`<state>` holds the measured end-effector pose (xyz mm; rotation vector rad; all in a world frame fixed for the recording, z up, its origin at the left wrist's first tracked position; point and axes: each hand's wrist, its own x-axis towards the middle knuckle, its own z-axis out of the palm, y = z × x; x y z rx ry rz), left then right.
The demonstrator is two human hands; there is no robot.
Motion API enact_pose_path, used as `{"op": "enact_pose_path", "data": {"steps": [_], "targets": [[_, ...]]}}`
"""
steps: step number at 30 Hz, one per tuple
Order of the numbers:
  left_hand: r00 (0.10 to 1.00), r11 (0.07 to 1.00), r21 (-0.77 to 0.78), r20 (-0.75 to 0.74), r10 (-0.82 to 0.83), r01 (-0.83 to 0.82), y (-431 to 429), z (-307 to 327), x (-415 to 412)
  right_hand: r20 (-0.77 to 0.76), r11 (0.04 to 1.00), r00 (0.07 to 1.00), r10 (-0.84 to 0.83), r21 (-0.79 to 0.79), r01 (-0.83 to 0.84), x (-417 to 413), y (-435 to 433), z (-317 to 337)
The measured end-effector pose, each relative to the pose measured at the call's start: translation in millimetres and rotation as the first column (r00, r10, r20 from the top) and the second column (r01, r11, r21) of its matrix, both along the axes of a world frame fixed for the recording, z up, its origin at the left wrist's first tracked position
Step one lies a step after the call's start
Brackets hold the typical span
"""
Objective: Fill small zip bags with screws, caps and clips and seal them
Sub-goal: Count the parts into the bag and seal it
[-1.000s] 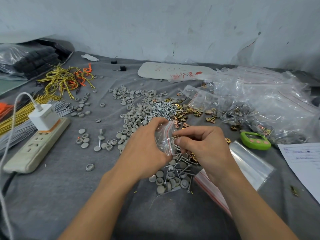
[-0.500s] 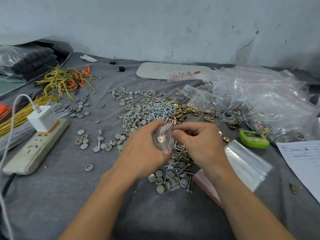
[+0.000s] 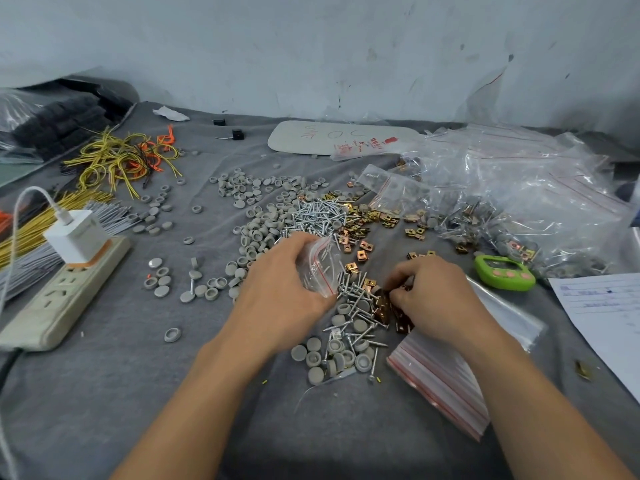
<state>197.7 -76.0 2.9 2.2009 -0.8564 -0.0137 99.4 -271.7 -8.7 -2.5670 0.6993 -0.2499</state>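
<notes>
Bag [image 3: 317,268] held at centre frame, mouth to the right, with the other hand down at the clips.

It is gripped in the curled left hand [image 3: 277,296] just above the bench [image 3: 138,393]. Its red zip strip runs roughly top to bottom of the frame, so the mouth faces right and the long axis is judged to lie left to right, though the film is crumpled. The right hand [image 3: 440,299] is curled over the clips [image 3: 382,306]; whether one is pinched cannot be told. With the mouth sideways, anything inside could be spilled, and screws [image 3: 353,296] could pierce the film.
</notes>
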Motion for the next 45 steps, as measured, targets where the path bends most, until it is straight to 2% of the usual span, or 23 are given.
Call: {"op": "enact_pose_path", "data": {"steps": [6,9,11,13,17,24,28,36,39,40,42,45], "targets": [[1.000,1.000,0.029,0.004,0.000,-0.001,-3,-1,-1,0.059,0.999,0.998,-0.033,0.013,0.033,-5,-4,-2],[1.000,0.999,0.034,0.007,0.011,-0.011,-5,-2,-2,0.230,0.995,0.971,-0.073,0.083,0.055,-10,-7,0],[1.000,0.999,0.036,0.017,0.005,-0.006,-7,-3,-2,0.365,0.991,0.929,-0.054,0.131,0.006,-13,-3,4],[1.000,0.999,0.036,0.031,-0.002,0.001,-8,-3,-4,0.437,0.989,0.899,-0.003,0.136,-0.063,-15,7,9],[0.999,1.000,0.029,0.041,0.005,-0.006,-9,-4,-4,0.506,0.972,0.861,0.052,0.172,-0.160,-11,22,11],[0.999,1.000,0.020,0.043,-0.002,0.002,-9,-6,-3,0.580,0.966,0.811,0.076,0.159,-0.205,-2,38,16],[0.999,1.000,0.026,0.037,-0.015,0.014,-9,-5,-3,0.585,0.963,0.806,0.090,0.157,-0.221,5,49,17],[0.998,1.000,-0.012,-0.048,-0.028,0.028,-5,0,-2,0.588,0.917,0.808,0.030,0.305,-0.256,17,63,18],[0.999,0.999,-0.043,-0.050,-0.009,0.006,-1,2,-3,0.623,0.944,0.774,-0.115,0.311,-0.110,13,47,19],[0.999,0.999,-0.049,-0.046,-0.007,0.005,0,3,-3,0.604,0.954,0.780,-0.161,0.299,-0.034,11,39,18],[0.998,0.998,-0.066,-0.056,-0.006,0.003,1,3,-3,0.483,0.967,0.852,-0.203,0.238,0.096,3,22,14],[0.998,0.997,-0.081,-0.068,0.011,-0.016,2,4,-3,0.207,0.990,0.971,-0.116,0.106,0.096,-5,12,5]]}}
